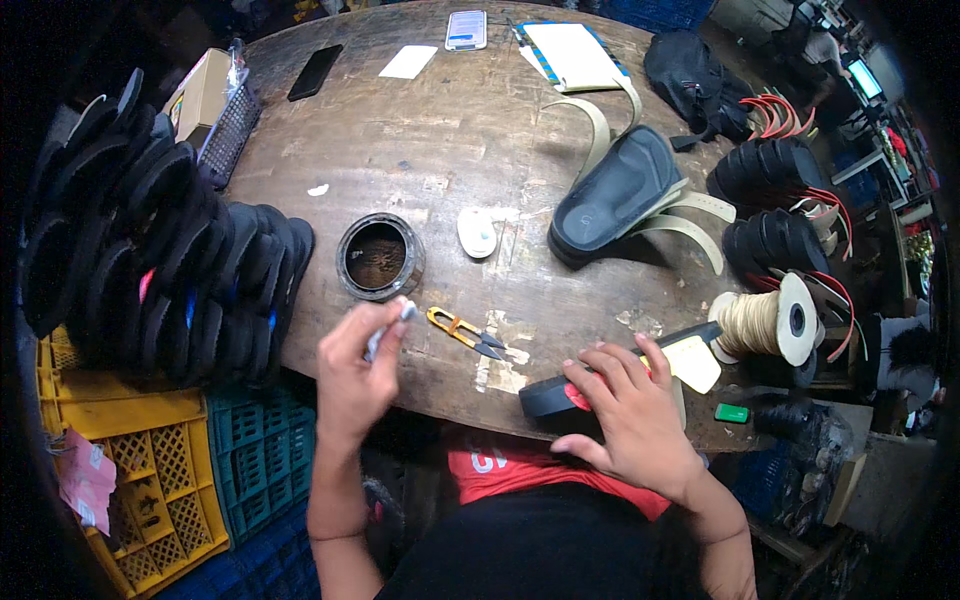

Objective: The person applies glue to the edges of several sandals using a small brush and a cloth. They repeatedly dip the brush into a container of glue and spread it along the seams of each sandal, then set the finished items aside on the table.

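Note:
My left hand [358, 372] is closed in a pinch on a small whitish piece [407, 311], perhaps cloth or thread; its kind is unclear. It is raised by the table's front edge, just below an open round tin [381, 258]. Right of it lie yellow-handled thread snips [464, 332]. My right hand [632, 418] rests with fingers spread on a black sandal sole [545, 398], with a red patch and a pale yellow strap [692, 364] beside it. The hand covers the sole's middle. Farther back stands a dark sandal [617, 195] with loose beige straps.
Stacked black soles [170, 240] stand at the left, above yellow [160, 490] and teal crates [262, 450]. A spool of cream cord [765, 322] sits at the right, near more soles [765, 170]. A white oval piece [477, 232], phones [316, 72] and a notebook [575, 55] lie behind.

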`<state>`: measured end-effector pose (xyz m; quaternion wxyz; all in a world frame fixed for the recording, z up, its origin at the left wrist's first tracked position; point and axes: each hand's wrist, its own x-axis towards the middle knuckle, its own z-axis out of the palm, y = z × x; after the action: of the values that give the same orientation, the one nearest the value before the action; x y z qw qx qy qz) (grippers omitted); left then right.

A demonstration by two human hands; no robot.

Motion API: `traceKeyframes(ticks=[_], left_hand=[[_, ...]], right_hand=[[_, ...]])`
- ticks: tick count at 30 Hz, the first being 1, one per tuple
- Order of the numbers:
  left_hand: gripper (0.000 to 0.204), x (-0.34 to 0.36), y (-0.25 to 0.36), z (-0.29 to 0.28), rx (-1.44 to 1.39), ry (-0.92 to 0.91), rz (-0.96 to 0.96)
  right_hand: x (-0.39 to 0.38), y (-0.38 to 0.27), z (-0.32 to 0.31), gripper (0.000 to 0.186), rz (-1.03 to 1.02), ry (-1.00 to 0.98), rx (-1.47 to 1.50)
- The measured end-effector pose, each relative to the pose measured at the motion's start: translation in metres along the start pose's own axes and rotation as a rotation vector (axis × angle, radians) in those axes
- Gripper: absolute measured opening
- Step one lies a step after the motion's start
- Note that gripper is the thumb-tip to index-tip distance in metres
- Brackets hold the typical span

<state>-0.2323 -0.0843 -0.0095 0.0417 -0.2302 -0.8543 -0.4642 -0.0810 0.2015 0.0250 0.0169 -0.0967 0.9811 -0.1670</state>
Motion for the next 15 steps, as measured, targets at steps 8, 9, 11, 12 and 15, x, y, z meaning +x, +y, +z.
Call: traceKeyframes(ticks=[8,9,11,12,15], left_hand=[[0.015,0.095,0.018,-0.038,0.754,-0.407,-0.043],[0.016,0.106,0.016,-0.035,0.836,-0.490,-0.071],[0.018,0.125,0.013,-0.029,0.965,-0.627,-0.106],[0.019,0.133,0.011,-0.024,1.011,-0.683,-0.114],[0.023,0.145,0.006,-0.010,1.148,-0.777,-0.154]], right_hand=[[0.012,-0.004,0.003,0.051,0.005,-0.037,-0.036],[0.012,-0.003,0.004,0.052,-0.005,-0.004,-0.031],[0.012,-0.003,0.005,0.055,-0.007,0.033,-0.014],[0.012,-0.004,0.005,0.057,-0.001,0.033,-0.003],[0.010,-0.004,0.010,0.062,0.002,0.085,-0.003]])
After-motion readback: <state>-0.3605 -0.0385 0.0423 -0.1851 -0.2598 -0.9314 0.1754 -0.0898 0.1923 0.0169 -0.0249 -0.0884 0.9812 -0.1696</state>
